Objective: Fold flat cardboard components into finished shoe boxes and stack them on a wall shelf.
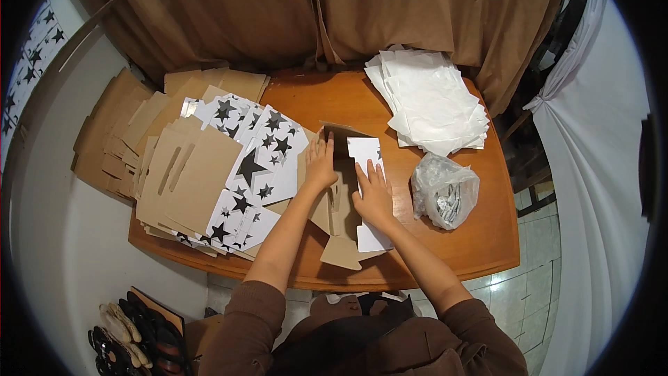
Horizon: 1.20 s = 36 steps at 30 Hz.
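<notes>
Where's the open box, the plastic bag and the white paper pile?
Open box [346, 210], head view: its brown inside.
Plastic bag [444, 188], head view: its crumpled middle.
White paper pile [433, 104], head view: the top sheet.

Glare spots the floor tiles [515, 292], and edges bend

The box [344, 212] is brown inside; the printed panels [259, 184], black-starred white.

free tabletop [316, 101] beyond box [344, 212], bag [445, 191] right
</notes>
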Tool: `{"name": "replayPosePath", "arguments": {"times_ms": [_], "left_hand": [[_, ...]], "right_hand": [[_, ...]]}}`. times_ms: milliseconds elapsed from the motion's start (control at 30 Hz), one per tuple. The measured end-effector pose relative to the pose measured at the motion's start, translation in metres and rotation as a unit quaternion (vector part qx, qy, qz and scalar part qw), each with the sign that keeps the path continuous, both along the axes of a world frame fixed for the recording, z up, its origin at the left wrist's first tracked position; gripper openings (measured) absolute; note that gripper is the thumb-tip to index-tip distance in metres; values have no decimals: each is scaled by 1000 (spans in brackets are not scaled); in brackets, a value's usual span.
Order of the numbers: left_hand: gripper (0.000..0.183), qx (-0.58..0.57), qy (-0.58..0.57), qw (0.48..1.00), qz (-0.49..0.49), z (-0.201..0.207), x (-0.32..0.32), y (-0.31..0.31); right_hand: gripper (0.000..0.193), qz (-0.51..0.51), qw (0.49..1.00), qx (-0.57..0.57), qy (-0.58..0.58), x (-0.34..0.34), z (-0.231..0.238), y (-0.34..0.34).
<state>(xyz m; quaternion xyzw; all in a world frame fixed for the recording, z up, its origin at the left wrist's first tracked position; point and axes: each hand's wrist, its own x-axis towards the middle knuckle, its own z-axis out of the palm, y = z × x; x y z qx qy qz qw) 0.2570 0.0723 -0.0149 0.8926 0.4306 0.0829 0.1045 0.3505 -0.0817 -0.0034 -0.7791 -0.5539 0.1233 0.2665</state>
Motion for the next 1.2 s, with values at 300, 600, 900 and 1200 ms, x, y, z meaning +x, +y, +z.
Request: {"name": "replayPosePath", "arguments": {"times_ms": [300,600,900,1200], "left_hand": [[99,-86,-222,967,-91,-11,-22,-24],[94,-133,-163,970,-123,31,-26,-66],[89,-133,-210,967,-62,-5,-60,-59],[87,-101,-220,970,-24,-20,-59,-54]], "right_hand": [[63,-38,999,21,-23,-3,9,16],[62,-47,989,134,32,23,-10,21],[73,29,999,12,-12,1,-1,23],[80,64,988,-45,-134,-12,-7,16]]}}
